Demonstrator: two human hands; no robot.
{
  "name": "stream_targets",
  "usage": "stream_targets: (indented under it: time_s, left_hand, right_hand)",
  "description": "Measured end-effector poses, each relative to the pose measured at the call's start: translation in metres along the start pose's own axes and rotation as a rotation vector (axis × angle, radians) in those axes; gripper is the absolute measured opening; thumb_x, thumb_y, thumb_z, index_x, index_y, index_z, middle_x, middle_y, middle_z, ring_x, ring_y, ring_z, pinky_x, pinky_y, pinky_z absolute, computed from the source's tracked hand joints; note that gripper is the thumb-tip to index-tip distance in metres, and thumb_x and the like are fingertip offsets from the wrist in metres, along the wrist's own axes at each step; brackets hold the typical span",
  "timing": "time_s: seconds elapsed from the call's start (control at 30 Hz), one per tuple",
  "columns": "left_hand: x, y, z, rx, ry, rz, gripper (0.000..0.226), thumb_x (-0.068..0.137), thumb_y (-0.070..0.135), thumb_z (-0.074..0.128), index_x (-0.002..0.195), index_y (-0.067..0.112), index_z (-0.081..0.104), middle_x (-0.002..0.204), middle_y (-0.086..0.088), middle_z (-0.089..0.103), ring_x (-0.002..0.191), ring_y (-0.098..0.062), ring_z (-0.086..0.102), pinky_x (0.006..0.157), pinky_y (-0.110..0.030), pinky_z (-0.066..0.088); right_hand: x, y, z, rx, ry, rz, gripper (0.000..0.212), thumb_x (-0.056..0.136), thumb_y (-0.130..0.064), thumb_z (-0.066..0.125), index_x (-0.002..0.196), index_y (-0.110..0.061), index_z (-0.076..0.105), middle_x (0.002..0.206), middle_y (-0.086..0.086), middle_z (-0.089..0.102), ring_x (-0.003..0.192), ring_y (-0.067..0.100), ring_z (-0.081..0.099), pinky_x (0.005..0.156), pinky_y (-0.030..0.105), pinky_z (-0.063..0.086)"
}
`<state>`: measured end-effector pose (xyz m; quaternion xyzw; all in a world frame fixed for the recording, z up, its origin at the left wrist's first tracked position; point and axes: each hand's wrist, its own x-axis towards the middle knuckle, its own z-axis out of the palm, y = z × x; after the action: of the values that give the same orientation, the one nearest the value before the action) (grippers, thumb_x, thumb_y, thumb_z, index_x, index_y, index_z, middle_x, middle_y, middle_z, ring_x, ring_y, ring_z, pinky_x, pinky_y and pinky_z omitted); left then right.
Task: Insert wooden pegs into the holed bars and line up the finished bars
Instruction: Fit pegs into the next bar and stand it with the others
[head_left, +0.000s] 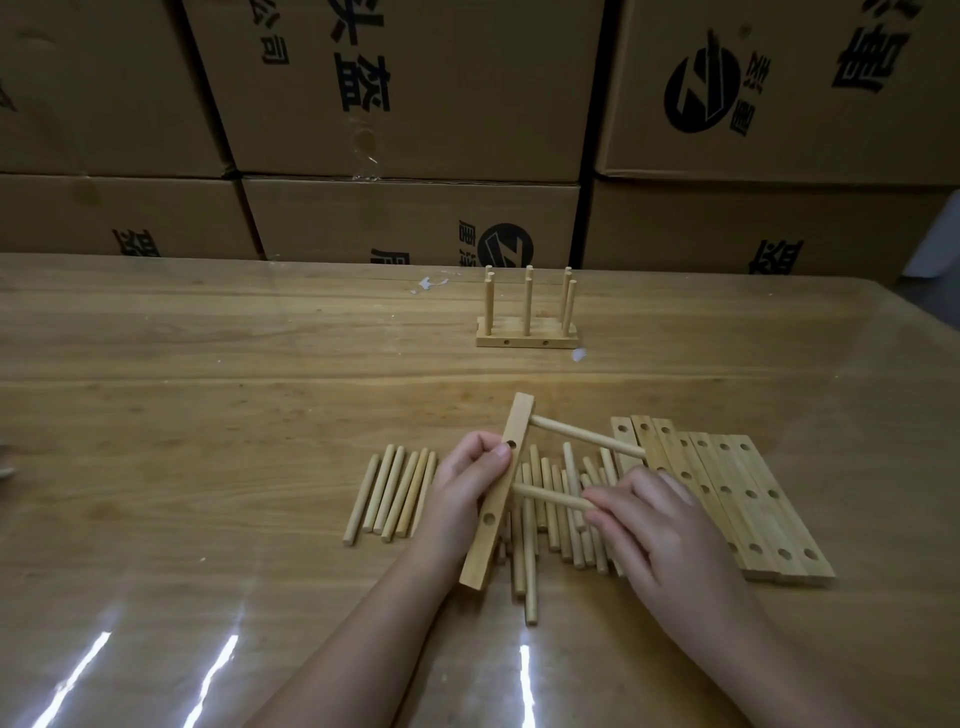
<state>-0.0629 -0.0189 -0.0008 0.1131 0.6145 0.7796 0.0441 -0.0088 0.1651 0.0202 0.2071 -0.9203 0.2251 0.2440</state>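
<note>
1. With the left hand (467, 488): clasping a holed bar (485, 545) round its upper middle, thumb laid on the face just below a round hole. Held slanted, far end leaning right, over the wooden table (208, 415).
2. With the right hand (660, 530): pinching a wooden peg (550, 496) between thumb and fingertips at its near end, right of the bar. Far tip meeting the bar's edge at mid-length; cannot tell whether seated in a hole.
3. Near the bar's far end: a second peg (587, 439) already seated, jutting out to the right, well clear of the pinched one.
4. Under and just right of the bar: a loose heap of pegs (553, 535), lying mostly lengthwise, partly hidden by both hands.
5. Left of the bar, past the left hand: a tidy row of pegs (395, 493), side by side, flat on the table.
6. Further right of the bar, past the right hand: empty holed bars (737, 493) laid flat, holes facing up, touching one another.
7. Beyond the bar's far end, well apart: finished bars (527, 340) pressed together, pegs standing upright in three columns.
8. Far behind the bar, at the table's back edge: stacked cardboard boxes (405, 93) printed with black characters and a round logo.
</note>
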Motion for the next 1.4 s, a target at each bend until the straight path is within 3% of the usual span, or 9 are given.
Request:
stream_targets:
  time_s: [0.27, 0.47, 0.63, 0.73, 0.83, 0.9, 0.97, 1.1, 1.4]
  left_hand:
    - [-0.002, 0.0, 0.003, 0.025, -0.009, 0.013, 0.02, 0.081, 0.027, 0.054, 0.084, 0.007, 0.055, 0.057, 0.008, 0.055, 0.049, -0.005, 0.051, 0.046, -0.017, 0.042]
    - [-0.002, -0.002, 0.004, 0.026, -0.011, 0.001, 0.02, 0.084, 0.03, 0.059, 0.085, 0.01, 0.059, 0.059, 0.007, 0.056, 0.05, -0.006, 0.053, 0.047, -0.018, 0.044]
    - [0.0, -0.004, 0.003, -0.066, 0.039, -0.026, 0.019, 0.084, 0.03, 0.057, 0.085, 0.014, 0.068, 0.062, 0.002, 0.063, 0.052, -0.009, 0.059, 0.048, -0.019, 0.047]
    - [0.003, -0.006, -0.002, -0.139, 0.139, -0.053, 0.024, 0.086, 0.036, 0.056, 0.083, 0.019, 0.072, 0.058, -0.002, 0.061, 0.046, -0.012, 0.057, 0.042, -0.021, 0.046]
    - [0.009, -0.009, -0.006, -0.287, 0.21, -0.098, 0.03, 0.09, 0.033, 0.05, 0.08, 0.022, 0.076, 0.058, -0.003, 0.058, 0.047, -0.011, 0.055, 0.039, -0.02, 0.043]
    - [0.012, -0.01, -0.007, -0.364, 0.212, -0.104, 0.027, 0.085, 0.035, 0.053, 0.076, 0.023, 0.076, 0.059, -0.004, 0.057, 0.046, -0.011, 0.053, 0.039, -0.019, 0.043]
    - [0.013, -0.01, -0.008, -0.407, 0.202, -0.097, 0.027, 0.084, 0.036, 0.054, 0.075, 0.022, 0.076, 0.058, -0.004, 0.057, 0.045, -0.011, 0.052, 0.038, -0.019, 0.042]
    - [0.014, -0.011, -0.008, -0.416, 0.198, -0.099, 0.033, 0.09, 0.032, 0.05, 0.075, 0.021, 0.076, 0.058, -0.004, 0.057, 0.046, -0.01, 0.052, 0.039, -0.019, 0.042]
    - [0.015, -0.011, -0.008, -0.398, 0.2, -0.102, 0.036, 0.093, 0.032, 0.047, 0.072, 0.022, 0.075, 0.058, -0.003, 0.056, 0.047, -0.009, 0.052, 0.039, -0.018, 0.042]
  right_hand:
    - [-0.003, -0.001, 0.002, 0.014, 0.002, 0.007, 0.023, 0.088, -0.024, 0.053, 0.092, -0.011, 0.071, 0.073, -0.003, 0.055, 0.068, 0.014, 0.054, 0.058, 0.026, 0.045]
    - [0.0, -0.003, 0.001, 0.079, 0.01, 0.012, 0.037, 0.089, -0.033, 0.041, 0.1, -0.012, 0.07, 0.079, -0.007, 0.055, 0.073, 0.009, 0.052, 0.063, 0.023, 0.043]
    - [-0.003, -0.002, 0.0, 0.261, 0.099, 0.183, 0.044, 0.088, -0.05, 0.036, 0.129, -0.032, 0.038, 0.098, -0.022, 0.043, 0.084, 0.005, 0.051, 0.07, 0.018, 0.044]
    - [-0.004, -0.003, -0.001, 0.299, 0.166, 0.205, 0.032, 0.089, -0.046, 0.037, 0.114, -0.029, 0.046, 0.095, -0.019, 0.044, 0.085, 0.006, 0.05, 0.067, 0.017, 0.044]
    - [-0.005, -0.008, 0.003, 0.194, -0.091, 0.078, 0.022, 0.089, -0.045, 0.033, 0.091, -0.033, 0.051, 0.086, -0.023, 0.046, 0.083, -0.003, 0.048, 0.065, 0.013, 0.038]
    - [-0.01, -0.013, 0.012, 0.112, -0.381, -0.088, 0.031, 0.089, -0.052, 0.027, 0.099, -0.04, 0.054, 0.092, -0.027, 0.047, 0.089, -0.011, 0.044, 0.076, 0.01, 0.034]
    - [-0.013, -0.016, 0.018, 0.094, -0.555, -0.184, 0.036, 0.09, -0.059, 0.025, 0.109, -0.043, 0.051, 0.099, -0.025, 0.047, 0.094, -0.011, 0.041, 0.084, 0.012, 0.033]
    - [-0.014, -0.017, 0.019, 0.114, -0.601, -0.173, 0.039, 0.086, -0.066, 0.029, 0.109, -0.041, 0.048, 0.099, -0.023, 0.044, 0.092, -0.006, 0.042, 0.084, 0.018, 0.04]
    - [-0.01, -0.014, 0.013, 0.08, -0.584, -0.122, 0.021, 0.087, -0.052, 0.047, 0.096, -0.035, 0.053, 0.091, -0.023, 0.045, 0.081, -0.008, 0.042, 0.071, 0.006, 0.032]
